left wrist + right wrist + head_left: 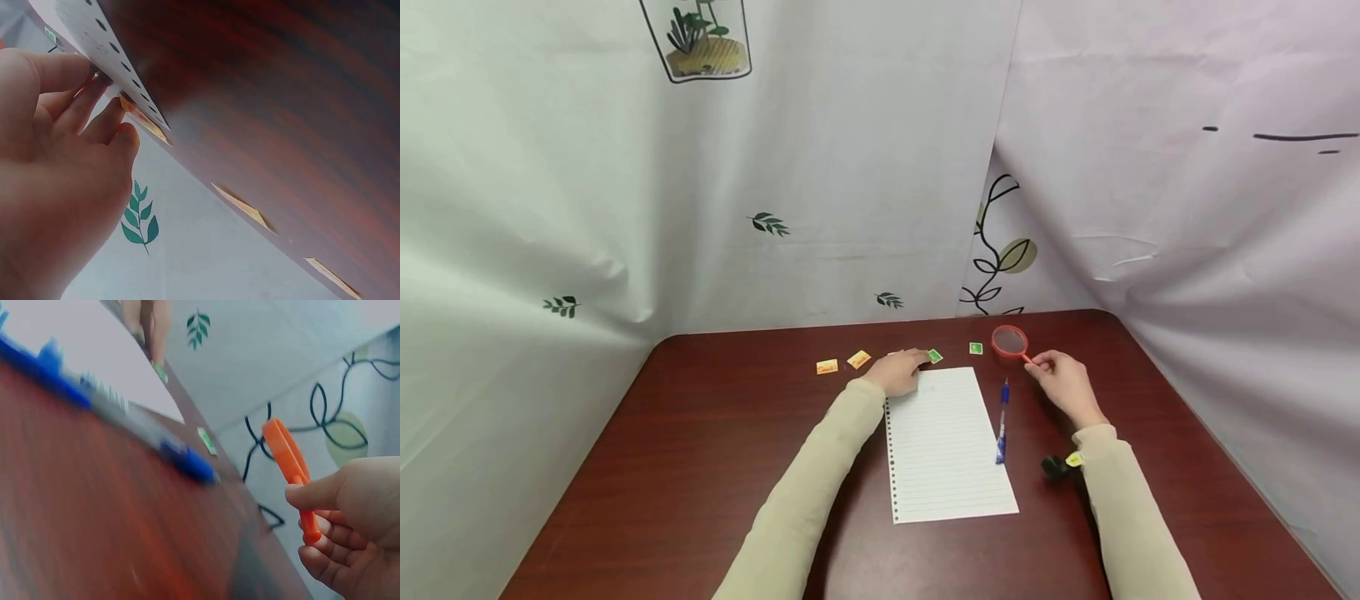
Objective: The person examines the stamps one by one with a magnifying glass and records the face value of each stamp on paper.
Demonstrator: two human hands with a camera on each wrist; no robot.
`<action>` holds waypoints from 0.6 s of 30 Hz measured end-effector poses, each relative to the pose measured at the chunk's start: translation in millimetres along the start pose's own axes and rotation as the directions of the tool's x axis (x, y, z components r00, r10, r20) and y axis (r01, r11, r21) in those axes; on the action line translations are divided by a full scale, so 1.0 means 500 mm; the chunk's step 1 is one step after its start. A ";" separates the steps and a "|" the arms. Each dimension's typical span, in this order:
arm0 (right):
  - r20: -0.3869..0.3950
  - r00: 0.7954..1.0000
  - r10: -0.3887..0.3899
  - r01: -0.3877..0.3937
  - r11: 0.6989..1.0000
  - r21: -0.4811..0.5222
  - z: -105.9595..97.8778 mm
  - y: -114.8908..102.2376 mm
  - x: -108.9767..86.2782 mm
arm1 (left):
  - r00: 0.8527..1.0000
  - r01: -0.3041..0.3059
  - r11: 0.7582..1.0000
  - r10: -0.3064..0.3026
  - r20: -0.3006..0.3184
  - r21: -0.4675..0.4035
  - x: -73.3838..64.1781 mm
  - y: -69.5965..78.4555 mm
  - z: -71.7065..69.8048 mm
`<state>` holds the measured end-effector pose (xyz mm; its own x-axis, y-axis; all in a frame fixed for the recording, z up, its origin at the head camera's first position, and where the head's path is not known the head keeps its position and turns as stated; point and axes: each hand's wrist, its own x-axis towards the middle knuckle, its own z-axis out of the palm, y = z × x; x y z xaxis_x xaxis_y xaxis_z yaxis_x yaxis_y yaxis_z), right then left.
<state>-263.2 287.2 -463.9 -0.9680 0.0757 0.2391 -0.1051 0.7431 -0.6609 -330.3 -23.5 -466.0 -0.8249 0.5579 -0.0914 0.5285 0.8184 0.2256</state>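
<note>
My right hand [1064, 387] grips the thin handle of a small red magnifying glass [1010, 341], its round lens held near the table's back edge. In the right wrist view the magnifying glass [286, 450] appears edge-on, the handle between thumb and fingers. My left hand [898, 372] reaches over the top of a lined sheet of paper [951, 454]. Its fingertips touch a green stamp [935, 356] lying past the sheet; the right wrist view shows these fingers [159, 347] pointing down at that stamp [160, 372]. Under the left hand an orange stamp [147, 122] is partly hidden.
Two orange stamps [827, 367] lie left of the left hand. Another green stamp [976, 348] lies between the hands. A blue pen [1002, 423] rests along the paper's right edge. Beside the right forearm is a small black object [1055, 468]. A white patterned curtain [850, 167] hangs behind the table.
</note>
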 end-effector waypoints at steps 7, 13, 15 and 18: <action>0.013 1.000 -0.026 0.025 0.998 0.051 0.042 -0.053 0.017 | 1.000 -0.002 1.000 0.002 -0.011 0.004 -0.004 0.004 -0.004; 0.057 0.998 -0.041 0.037 0.996 0.082 0.074 -0.087 0.022 | 1.000 -0.001 1.000 0.001 -0.007 0.007 -0.005 0.006 -0.003; 0.070 0.997 -0.042 0.036 0.995 0.090 0.083 -0.097 0.022 | 1.000 0.002 1.000 -0.002 -0.006 0.005 -0.005 0.007 -0.003; 0.086 0.996 -0.038 0.030 0.994 0.103 0.094 -0.109 0.020 | 1.000 0.003 1.000 -0.003 -0.009 0.002 -0.004 0.008 -0.002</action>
<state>-278.0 216.4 -458.8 -0.9793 -0.0103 0.2023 -0.1564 0.6729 -0.7230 -326.8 -21.6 -463.7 -0.8282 0.5541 -0.0838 0.5262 0.8205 0.2235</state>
